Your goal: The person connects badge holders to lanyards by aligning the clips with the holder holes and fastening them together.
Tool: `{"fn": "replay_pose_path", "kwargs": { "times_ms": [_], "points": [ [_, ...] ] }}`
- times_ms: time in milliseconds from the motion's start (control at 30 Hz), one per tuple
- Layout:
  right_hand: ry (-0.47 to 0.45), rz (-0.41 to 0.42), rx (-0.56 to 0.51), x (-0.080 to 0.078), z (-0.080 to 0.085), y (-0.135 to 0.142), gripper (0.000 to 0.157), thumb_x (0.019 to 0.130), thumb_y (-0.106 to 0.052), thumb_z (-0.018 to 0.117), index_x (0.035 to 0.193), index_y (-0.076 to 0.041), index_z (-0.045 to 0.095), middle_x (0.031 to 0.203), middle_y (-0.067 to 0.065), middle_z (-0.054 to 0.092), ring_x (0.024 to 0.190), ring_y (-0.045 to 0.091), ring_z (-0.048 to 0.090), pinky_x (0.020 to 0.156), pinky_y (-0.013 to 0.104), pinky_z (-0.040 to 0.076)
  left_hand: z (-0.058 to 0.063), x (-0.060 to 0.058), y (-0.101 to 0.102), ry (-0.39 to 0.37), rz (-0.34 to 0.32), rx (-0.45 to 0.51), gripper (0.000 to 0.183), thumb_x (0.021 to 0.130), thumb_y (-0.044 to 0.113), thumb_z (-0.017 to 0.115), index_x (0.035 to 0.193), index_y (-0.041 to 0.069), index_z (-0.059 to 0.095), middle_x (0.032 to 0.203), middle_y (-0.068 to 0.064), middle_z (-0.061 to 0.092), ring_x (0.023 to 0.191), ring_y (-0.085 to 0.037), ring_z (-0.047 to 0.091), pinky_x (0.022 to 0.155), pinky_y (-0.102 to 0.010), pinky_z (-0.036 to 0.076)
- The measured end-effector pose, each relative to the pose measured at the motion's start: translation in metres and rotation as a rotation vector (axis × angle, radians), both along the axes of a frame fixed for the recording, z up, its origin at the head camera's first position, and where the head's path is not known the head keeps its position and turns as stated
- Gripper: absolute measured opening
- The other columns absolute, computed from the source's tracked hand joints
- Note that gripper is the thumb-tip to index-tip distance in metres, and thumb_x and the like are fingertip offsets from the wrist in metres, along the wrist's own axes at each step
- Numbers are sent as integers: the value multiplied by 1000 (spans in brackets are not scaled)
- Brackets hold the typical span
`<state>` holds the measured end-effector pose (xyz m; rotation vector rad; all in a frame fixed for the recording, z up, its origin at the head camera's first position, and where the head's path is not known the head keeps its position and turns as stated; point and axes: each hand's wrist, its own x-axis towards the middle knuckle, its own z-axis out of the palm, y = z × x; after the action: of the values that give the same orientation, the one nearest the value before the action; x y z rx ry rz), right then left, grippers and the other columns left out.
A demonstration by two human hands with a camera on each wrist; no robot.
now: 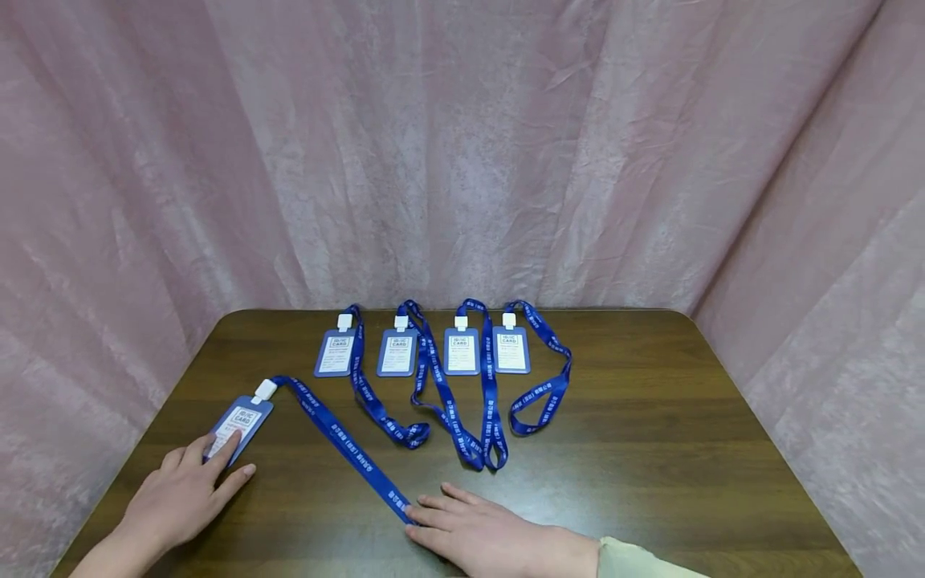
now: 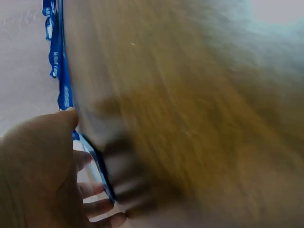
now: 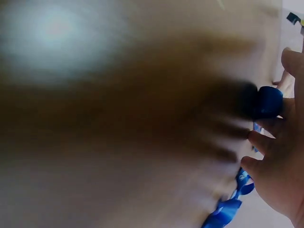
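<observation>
At the left of the head view lies a blue-framed ID card holder [image 1: 245,418] with a white card, tilted on the table. My left hand [image 1: 181,490] rests its fingertips on the card's lower part, thumb out to the side. From its white clip [image 1: 264,391] a blue lanyard [image 1: 347,447] with white print runs diagonally toward the front. My right hand [image 1: 491,530] lies palm down with extended fingers on the lanyard's near end, which it partly hides. The right wrist view shows a blue lanyard loop [image 3: 270,102] by the fingers.
Behind, a row of ID card holders stretches across the brown wooden table [image 1: 650,449], among them the leftmost card holder [image 1: 336,353] and the rightmost card holder [image 1: 511,351]. Their blue lanyards trail forward, one curling right [image 1: 552,385]. A pink curtain [image 1: 462,160] hangs along the table's back edge.
</observation>
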<state>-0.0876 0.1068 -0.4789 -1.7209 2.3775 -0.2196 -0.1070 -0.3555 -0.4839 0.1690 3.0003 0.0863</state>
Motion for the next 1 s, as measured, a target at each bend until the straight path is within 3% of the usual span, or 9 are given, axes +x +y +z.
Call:
{"fn": "replay_pose_path", "kwargs": {
  "times_ms": [167, 267, 367, 467, 700, 867, 1000],
  "points": [
    [-29, -2, -15, -5, 7, -5, 69, 107, -57, 34, 163, -17, 27, 169, 3, 21, 154, 18, 19, 123, 42, 20, 2, 4, 0, -18, -20, 91, 85, 104, 63, 42, 156, -3, 36, 153, -40, 31, 132, -66, 32, 95, -80, 33],
    [-39, -2, -17, -1, 9, 4, 69, 108, -56, 35, 163, -16, 27, 169, 2, 23, 154, 18, 20, 122, 44, 23, 2, 14, -5, -26, -45, 174, 82, 104, 59, 47, 155, -4, 38, 158, -37, 27, 142, -61, 21, 106, -79, 18],
    [7, 21, 9, 6, 5, 9, 66, 109, -53, 30, 163, -15, 29, 168, 1, 25, 154, 19, 22, 121, 45, 28, 0, 23, -10, -41, -63, 227, 79, 104, 57, 50, 155, -2, 40, 161, -33, 26, 147, -57, 17, 111, -78, 6],
    [60, 40, 38, 9, 1, 5, 64, 110, -52, 26, 163, -15, 28, 167, -1, 25, 154, 19, 22, 120, 44, 28, -3, 23, -10, -60, -57, 225, 78, 104, 59, 47, 156, 1, 40, 161, -31, 27, 146, -56, 19, 109, -79, 8],
    [137, 35, 90, -2, 6, -28, 76, 105, -65, 26, 162, -16, 30, 168, 1, 25, 156, 21, 15, 124, 37, 16, 2, -4, 2, -8, -96, 111, 73, 106, 56, 46, 150, -2, 48, 153, -37, 35, 137, -63, 29, 102, -78, 28],
    [180, -10, 170, -10, 8, -60, 78, 103, -69, 19, 162, -20, 31, 168, -4, 25, 156, 19, 12, 125, 37, 11, 5, -32, 4, 12, -96, 100, 69, 108, 52, 43, 149, -3, 49, 150, -39, 37, 133, -63, 34, 100, -76, 34],
    [130, -72, 171, -19, 10, -80, 81, 101, -73, 19, 162, -22, 30, 167, -6, 24, 156, 18, 8, 125, 37, 9, 6, -55, 5, -14, -61, 109, 71, 109, 54, 37, 152, -1, 45, 150, -39, 34, 133, -64, 31, 96, -78, 35]
  ]
}}
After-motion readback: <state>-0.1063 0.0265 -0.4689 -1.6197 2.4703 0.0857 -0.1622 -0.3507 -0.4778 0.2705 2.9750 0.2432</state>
